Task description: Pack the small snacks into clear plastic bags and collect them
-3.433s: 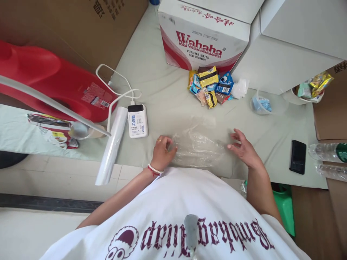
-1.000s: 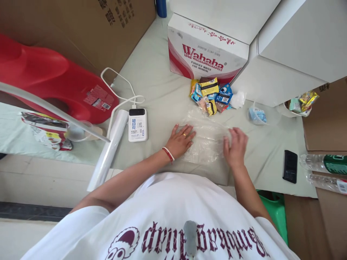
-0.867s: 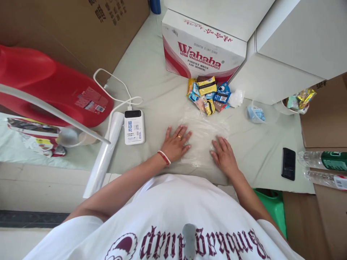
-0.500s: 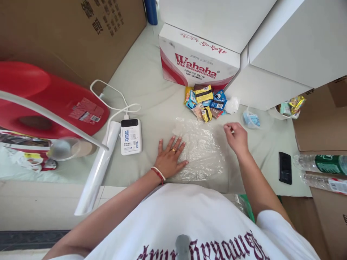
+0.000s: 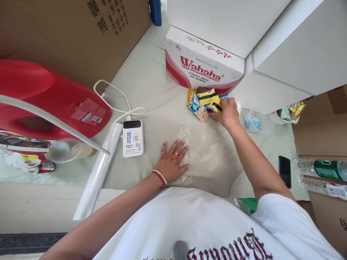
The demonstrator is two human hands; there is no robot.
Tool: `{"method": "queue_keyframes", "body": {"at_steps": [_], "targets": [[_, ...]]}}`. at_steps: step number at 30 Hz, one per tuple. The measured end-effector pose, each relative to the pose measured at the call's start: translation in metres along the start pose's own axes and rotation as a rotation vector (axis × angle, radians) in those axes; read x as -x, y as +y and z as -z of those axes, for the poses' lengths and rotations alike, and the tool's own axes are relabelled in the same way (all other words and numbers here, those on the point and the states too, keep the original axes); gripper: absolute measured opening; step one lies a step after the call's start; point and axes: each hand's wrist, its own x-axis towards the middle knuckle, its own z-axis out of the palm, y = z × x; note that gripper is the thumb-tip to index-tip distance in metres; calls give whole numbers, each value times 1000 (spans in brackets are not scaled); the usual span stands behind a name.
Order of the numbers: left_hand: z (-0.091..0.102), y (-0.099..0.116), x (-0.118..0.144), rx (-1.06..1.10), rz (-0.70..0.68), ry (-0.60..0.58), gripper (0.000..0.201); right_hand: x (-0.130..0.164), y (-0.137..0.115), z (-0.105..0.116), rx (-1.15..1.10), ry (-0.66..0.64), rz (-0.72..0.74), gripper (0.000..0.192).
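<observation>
My left hand [image 5: 172, 160] lies flat with its fingers spread, pressing on the left side of a thin clear plastic bag [image 5: 199, 150] on the cloth-covered surface. At the pile of wrapped snacks [image 5: 195, 104], my right hand [image 5: 229, 112] has its fingers closed on a yellow snack packet [image 5: 216, 104] at the pile's right side. The fingertips are partly hidden among the packets. Yellow, blue and brown wrappers make up the heap, and a pinkish packet [image 5: 202, 114] lies at its front.
Behind the snacks stands a Wahaha carton [image 5: 203, 68]. To the left are a white power bank [image 5: 133, 141] with a cable, a plastic roll [image 5: 99, 173] and a big red jug [image 5: 54, 97]. A blue packet [image 5: 252, 122], a phone [image 5: 285, 171] and bottles [image 5: 328, 169] are on the right.
My right hand has moved forward from beside the plastic bag to the snack pile and closed on a yellow packet. My left hand stays flat on the bag. The view has shifted slightly.
</observation>
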Motion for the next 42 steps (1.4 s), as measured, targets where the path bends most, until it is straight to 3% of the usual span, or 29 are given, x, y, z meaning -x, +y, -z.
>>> {"method": "queue_keyframes", "body": {"at_steps": [2,6,9,12,15,17,19,22,24,30,33,37,42], "targets": [[1,0,0,0,8,-3,76,-18,-5,6,48,60,170,54],[3,2,-1,1,17,-14,79,-49,-23,1,161,-41,422,47],[3,2,-1,7,17,-13,86,-54,-26,2,228,-57,396,46],[2,2,-2,4,18,-14,93,-43,-27,19,183,39,286,45],[0,1,-2,-23,9,-26,98,-14,-54,43,50,84,282,51],[-1,1,-2,-45,9,-32,99,12,-88,54,-44,-34,407,50],[-2,1,-3,-56,28,-41,99,38,-121,56,-103,-261,543,48],[-2,3,-4,-48,72,-65,101,71,-140,43,-87,-561,631,46],[-2,3,-3,-36,82,-48,103,90,-122,31,-67,-635,595,45],[-1,3,6,-9,123,46,106,145,-5,6,-153,-631,296,41],[-2,3,9,-10,165,50,99,177,34,-7,-194,-577,118,50],[-2,2,10,-17,191,46,88,201,55,-10,-271,-530,23,50],[-1,2,9,-24,197,19,89,182,47,35,-312,-401,81,50]]}}
